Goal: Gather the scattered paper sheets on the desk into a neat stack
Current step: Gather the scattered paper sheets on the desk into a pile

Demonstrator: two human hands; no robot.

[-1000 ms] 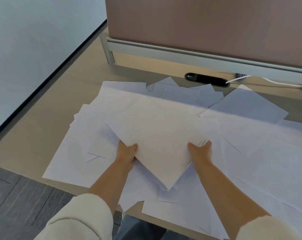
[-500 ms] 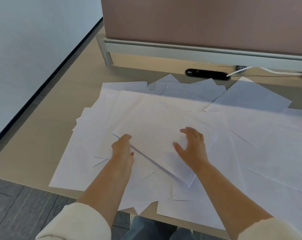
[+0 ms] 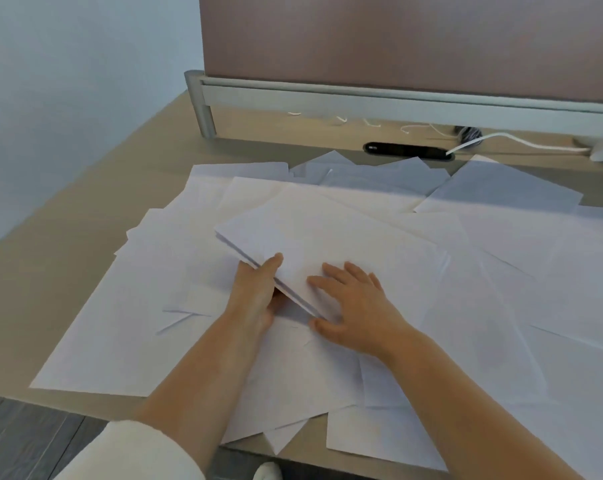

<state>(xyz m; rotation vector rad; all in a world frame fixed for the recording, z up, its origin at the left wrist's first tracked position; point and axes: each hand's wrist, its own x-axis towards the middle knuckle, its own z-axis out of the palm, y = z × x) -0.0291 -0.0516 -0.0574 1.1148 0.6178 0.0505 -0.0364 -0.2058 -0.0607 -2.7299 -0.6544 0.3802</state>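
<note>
At the middle of the desk (image 3: 85, 209), on top of the spread, lies the gathered bundle (image 3: 334, 237) of white sheets, edges roughly flush and one corner turned toward the person. The left hand (image 3: 257, 296) grips its near-left edge, thumb on top and fingers tucked beneath, so that side sits slightly raised. The right hand (image 3: 357, 306) rests flat on the top sheet, fingers straight and spread; it grasps nothing, only presses. Around and under the bundle the loose sheets (image 3: 113, 327) overlap at all angles, a few hanging over the desk's near edge. Beyond them are a dark cable slot (image 3: 407, 152), a white cable (image 3: 521, 142) and a partition panel (image 3: 397, 39). I judge the step in hand to be squaring what is already collected, with the task well short of done, since most sheets lie loose. The next move calls for pinning the bundle with one hand while the other draws neighbouring sheets in, sliding them without creasing any or pushing them off the edge.
</note>
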